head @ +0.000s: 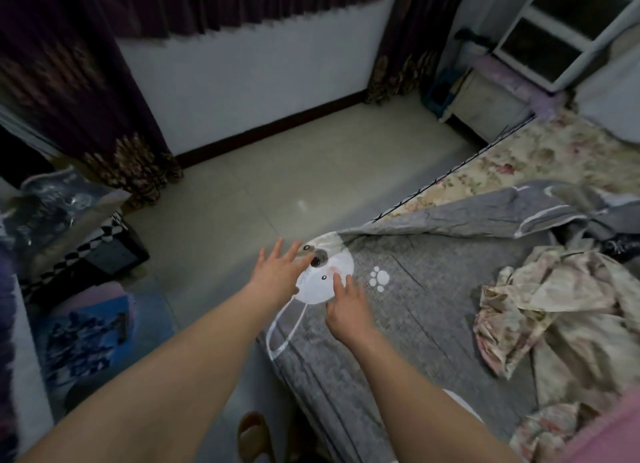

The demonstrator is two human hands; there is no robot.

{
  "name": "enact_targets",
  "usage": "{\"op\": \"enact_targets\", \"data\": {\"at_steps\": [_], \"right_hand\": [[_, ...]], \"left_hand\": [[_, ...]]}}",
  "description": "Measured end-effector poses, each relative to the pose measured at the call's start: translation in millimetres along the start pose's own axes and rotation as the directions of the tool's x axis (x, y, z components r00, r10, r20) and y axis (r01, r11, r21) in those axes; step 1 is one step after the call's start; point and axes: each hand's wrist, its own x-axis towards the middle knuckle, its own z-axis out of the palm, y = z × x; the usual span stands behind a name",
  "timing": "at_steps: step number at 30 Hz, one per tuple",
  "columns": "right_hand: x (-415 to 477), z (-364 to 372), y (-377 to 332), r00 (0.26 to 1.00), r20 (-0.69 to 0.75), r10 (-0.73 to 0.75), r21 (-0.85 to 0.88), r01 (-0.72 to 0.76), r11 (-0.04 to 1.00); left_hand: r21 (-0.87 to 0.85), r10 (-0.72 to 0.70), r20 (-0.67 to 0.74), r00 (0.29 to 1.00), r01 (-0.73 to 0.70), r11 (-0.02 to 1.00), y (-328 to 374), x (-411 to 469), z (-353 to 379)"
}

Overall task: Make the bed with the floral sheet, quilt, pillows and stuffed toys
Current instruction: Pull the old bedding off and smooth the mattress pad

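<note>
The quilt (433,307) corner lay just ahead of both hands: left hand (278,275) spread at its edge, right hand (346,310) flat, seemingly touching it (quilt stretching away rightward).

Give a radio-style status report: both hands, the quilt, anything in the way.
Left hand open, at corner of grey quilt. Right hand open, on its animal-face print. Quilt rumpled, floral sheet exposed beyond. Crumpled floral cloth lies on it.

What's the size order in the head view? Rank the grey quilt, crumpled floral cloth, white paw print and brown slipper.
1. grey quilt
2. crumpled floral cloth
3. brown slipper, though it is cut off by the frame edge and nearer the camera
4. white paw print
</note>
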Motion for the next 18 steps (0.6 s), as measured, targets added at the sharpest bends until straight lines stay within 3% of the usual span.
{"op": "enact_targets", "data": {"at_steps": [8,18], "right_hand": [[4.9,-29.9,15.3,0.99,-0.036,0.134,0.035,-0.132,0.991],[57.8,-71.9,-18.7,0.909,-0.061,0.412,0.189,-0.395,0.899]], "left_hand": [[0.058,0.102,0.014,0.995,-0.103,0.993,8.6,15.2,-20.6],[0.211,0.364,0.057,0.93,-0.368,0.906,-47.6,95.4,-81.1]]}}
